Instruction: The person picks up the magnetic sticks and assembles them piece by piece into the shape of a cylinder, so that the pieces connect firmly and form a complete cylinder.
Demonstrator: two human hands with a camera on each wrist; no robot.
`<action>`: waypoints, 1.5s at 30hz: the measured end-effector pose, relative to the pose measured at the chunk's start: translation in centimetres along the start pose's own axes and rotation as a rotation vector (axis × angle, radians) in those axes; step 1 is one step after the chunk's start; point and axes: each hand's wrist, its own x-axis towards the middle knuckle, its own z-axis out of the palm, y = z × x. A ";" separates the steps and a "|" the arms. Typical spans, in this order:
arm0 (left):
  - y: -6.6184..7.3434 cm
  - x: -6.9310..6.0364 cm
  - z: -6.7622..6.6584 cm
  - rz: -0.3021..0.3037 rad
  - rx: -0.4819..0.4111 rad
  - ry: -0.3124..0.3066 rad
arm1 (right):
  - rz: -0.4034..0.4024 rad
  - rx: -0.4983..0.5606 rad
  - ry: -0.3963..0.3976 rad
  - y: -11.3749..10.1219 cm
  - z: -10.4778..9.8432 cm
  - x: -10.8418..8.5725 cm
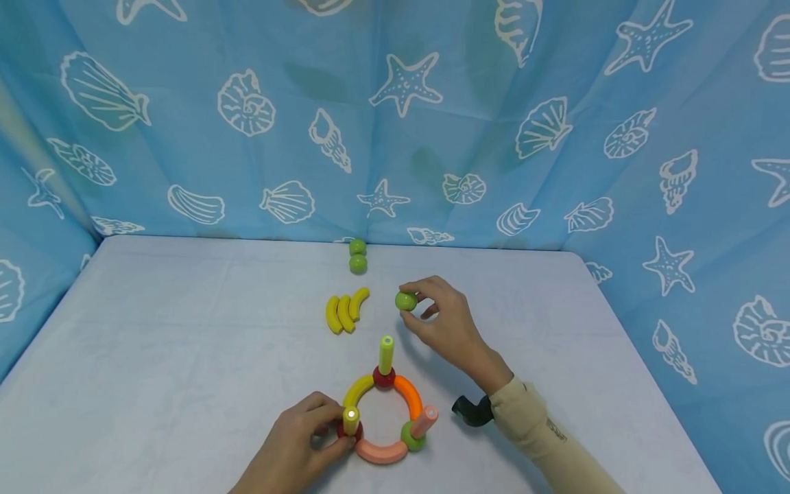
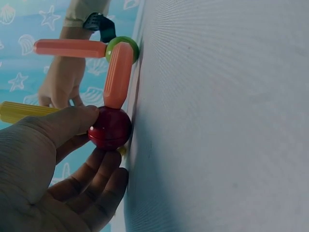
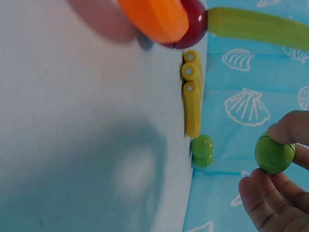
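The head view shows a ring (image 1: 411,400) of coloured pieces lying on a white counter (image 1: 185,343); clock directions here are read from the ring's centre. The left hand (image 1: 296,439) reaches in at 8 o'clock, its grip closed around the held red ball (image 1: 341,435), with the thumb and fingers on it in the left wrist view. A yellow stick (image 1: 351,421) rises from that ball. The right hand (image 1: 447,322) is out at 1 o'clock, its grip narrow, pinching the held green ball (image 1: 405,302) between thumb and fingers, raised clear of the counter.

In the ring, the far red ball (image 1: 384,378) sits at 12 o'clock under a yellow-green stick (image 1: 386,355), and another green ball (image 1: 412,439) sits at 4 o'clock under a pink stick (image 1: 424,421). Curved pieces link the balls: yellow (image 1: 358,391) at 10 o'clock, orange (image 1: 405,390) at 2, pink (image 1: 381,453) at 6.

Beyond, towards 11 o'clock, lie three yellow curved pieces (image 1: 345,315) side by side; farther out, between 11 and 12, are two green balls (image 1: 358,263), touching. A black curved object (image 1: 472,412) shows at 3 o'clock by the beige sleeve (image 1: 524,412). A blue curtain (image 1: 278,158) with white shells and starfish hangs behind.
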 end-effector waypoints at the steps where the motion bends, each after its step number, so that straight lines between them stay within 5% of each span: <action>1: 0.0 0.0 0.0 -0.001 -0.002 -0.001 | -0.002 0.003 -0.001 -0.2 -0.1 -0.1; 21: 0.1 -0.2 0.1 0.010 0.023 0.030 | -0.071 0.113 -0.006 -3.6 -1.0 -1.2; 45: -0.1 -0.2 0.1 0.038 0.017 0.048 | -0.159 0.127 -0.032 -6.1 -1.9 -2.0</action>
